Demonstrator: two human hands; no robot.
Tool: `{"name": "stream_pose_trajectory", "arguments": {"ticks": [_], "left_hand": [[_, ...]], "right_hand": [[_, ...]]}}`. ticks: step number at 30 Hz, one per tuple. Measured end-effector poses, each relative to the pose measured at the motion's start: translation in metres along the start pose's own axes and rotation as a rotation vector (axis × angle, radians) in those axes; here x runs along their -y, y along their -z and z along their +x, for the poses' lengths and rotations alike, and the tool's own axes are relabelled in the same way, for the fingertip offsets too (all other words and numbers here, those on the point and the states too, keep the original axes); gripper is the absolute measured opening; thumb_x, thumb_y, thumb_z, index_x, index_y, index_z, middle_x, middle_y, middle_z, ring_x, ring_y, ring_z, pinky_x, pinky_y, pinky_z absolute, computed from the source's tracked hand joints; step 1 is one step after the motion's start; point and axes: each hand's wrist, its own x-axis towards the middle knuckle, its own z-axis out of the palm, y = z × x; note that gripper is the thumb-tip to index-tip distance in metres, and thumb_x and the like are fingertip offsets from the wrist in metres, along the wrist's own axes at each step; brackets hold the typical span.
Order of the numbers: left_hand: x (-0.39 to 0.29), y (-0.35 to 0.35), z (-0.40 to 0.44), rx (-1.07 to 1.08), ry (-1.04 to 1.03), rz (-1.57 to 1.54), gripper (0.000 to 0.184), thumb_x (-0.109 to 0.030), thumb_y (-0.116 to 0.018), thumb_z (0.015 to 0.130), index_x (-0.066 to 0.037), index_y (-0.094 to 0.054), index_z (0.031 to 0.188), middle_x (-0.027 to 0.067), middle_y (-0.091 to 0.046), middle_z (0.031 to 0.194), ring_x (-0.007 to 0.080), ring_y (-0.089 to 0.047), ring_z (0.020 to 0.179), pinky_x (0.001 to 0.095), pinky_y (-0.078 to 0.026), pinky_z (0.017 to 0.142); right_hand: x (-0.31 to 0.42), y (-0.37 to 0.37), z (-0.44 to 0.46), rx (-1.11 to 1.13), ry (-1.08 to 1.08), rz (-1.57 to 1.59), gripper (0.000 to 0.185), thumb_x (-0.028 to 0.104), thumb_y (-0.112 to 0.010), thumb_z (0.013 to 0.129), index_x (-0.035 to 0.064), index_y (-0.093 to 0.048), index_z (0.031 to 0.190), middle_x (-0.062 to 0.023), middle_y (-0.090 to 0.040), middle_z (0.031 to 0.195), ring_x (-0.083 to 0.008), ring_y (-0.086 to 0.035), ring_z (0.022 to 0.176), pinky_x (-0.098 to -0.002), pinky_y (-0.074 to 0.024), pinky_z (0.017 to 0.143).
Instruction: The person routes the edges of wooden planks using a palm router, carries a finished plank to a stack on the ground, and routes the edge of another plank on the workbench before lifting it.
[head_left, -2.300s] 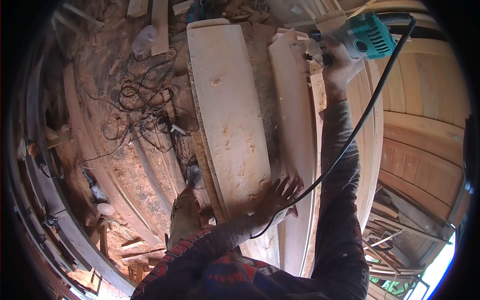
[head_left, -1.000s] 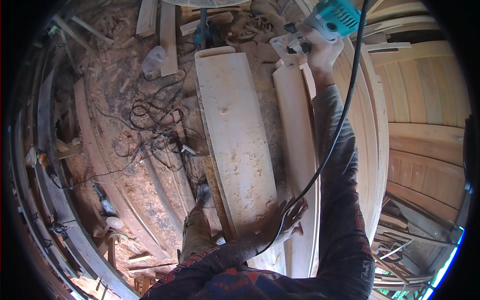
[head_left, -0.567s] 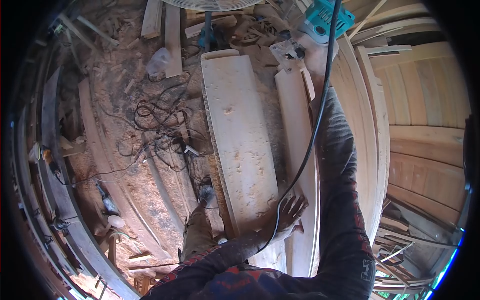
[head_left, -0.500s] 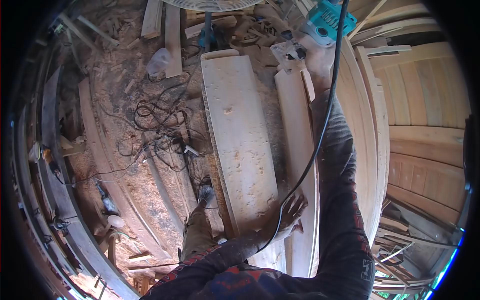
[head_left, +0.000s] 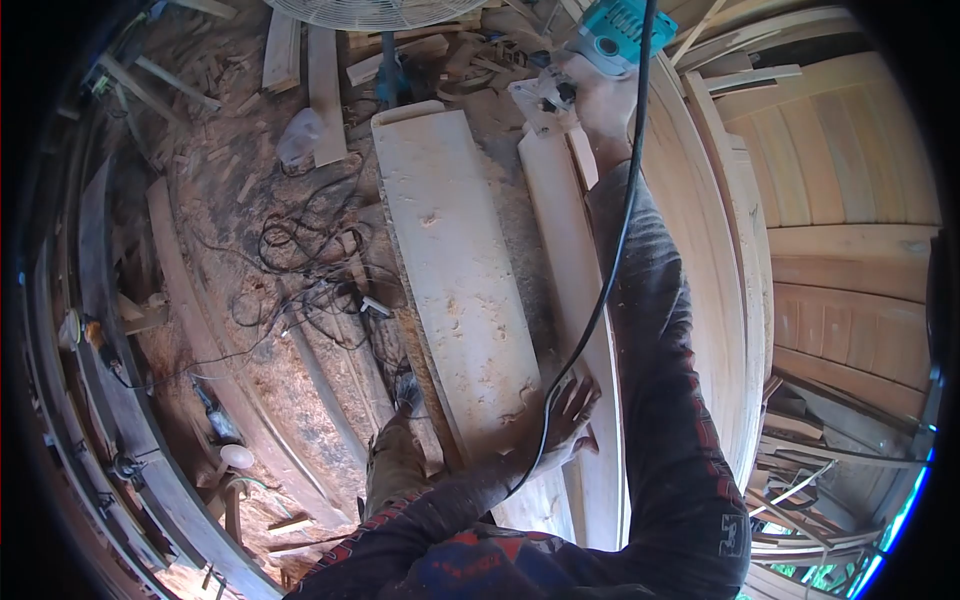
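At the far end of the narrow plank [head_left: 570, 240], my right hand [head_left: 605, 112] is closed on a teal power tool [head_left: 618, 42], its arm stretched forward. A clear plastic base or guard [head_left: 543, 102] on the tool sits by the plank's end; its cutting part is hidden. My left hand [head_left: 565, 425] rests palm down on the near part of the narrow plank, fingers spread. Beside it lies a wide, pale plank [head_left: 455, 250] with shavings on it. A black power cord [head_left: 606, 285] runs from the tool across the plank and over my left hand.
Tangled cables [head_left: 310, 275] lie on the sawdust-covered floor to the left. A fan [head_left: 380, 12] stands at the far end. Long boards [head_left: 710, 270] flank my right arm. An angle-grinder-like tool [head_left: 217, 415] lies at lower left.
The whole view has shifted, so the planks and tool appear slightly further left. Both hands keep about the same places on the tool and the plank.
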Motion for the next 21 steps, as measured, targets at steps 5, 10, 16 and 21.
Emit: {"name": "stream_pose_trajectory", "arguments": {"ticks": [5,10,16,21], "left_hand": [[0.000,-0.001,-0.002,0.059,0.034,-0.073,0.118,-0.049,-0.081,0.077,-0.003,-0.016,0.164,0.0253,-0.022,0.168,0.0491,-0.033,0.148,0.0649,-0.027,0.119],[0.001,-0.001,-0.002,0.067,0.023,-0.080,0.120,-0.049,-0.080,0.079,-0.003,-0.010,0.164,0.0264,-0.020,0.168,0.0474,-0.032,0.149,0.0637,-0.026,0.120],[0.001,-0.002,-0.002,-0.020,-0.048,0.108,0.122,-0.060,-0.081,0.073,0.010,-0.025,0.156,0.0298,-0.042,0.154,0.0448,-0.046,0.140,0.0604,-0.035,0.115],[-0.001,-0.002,-0.003,-0.067,-0.064,0.114,0.121,-0.061,-0.081,0.071,0.009,-0.028,0.155,0.0303,-0.045,0.151,0.0443,-0.044,0.141,0.0589,-0.035,0.116]], "right_hand": [[0.018,0.003,-0.009,0.004,-0.100,-0.038,0.026,0.005,-0.085,0.069,0.0039,-0.071,0.091,-0.0017,-0.072,0.085,-0.0118,-0.068,0.076,-0.0292,-0.0552,0.070],[0.020,0.015,-0.025,0.035,-0.072,0.004,0.030,0.003,-0.084,0.068,0.0024,-0.073,0.095,-0.0014,-0.073,0.087,-0.0109,-0.068,0.078,-0.0284,-0.0562,0.071],[0.034,0.031,-0.048,0.050,-0.099,0.010,0.035,0.005,-0.083,0.069,0.0007,-0.073,0.102,-0.0024,-0.075,0.094,-0.0110,-0.069,0.083,-0.0284,-0.0568,0.074],[0.050,0.046,-0.074,0.065,-0.126,-0.008,0.033,0.008,-0.085,0.073,0.0011,-0.072,0.102,-0.0027,-0.075,0.095,-0.0115,-0.070,0.083,-0.0284,-0.0567,0.074]]}}
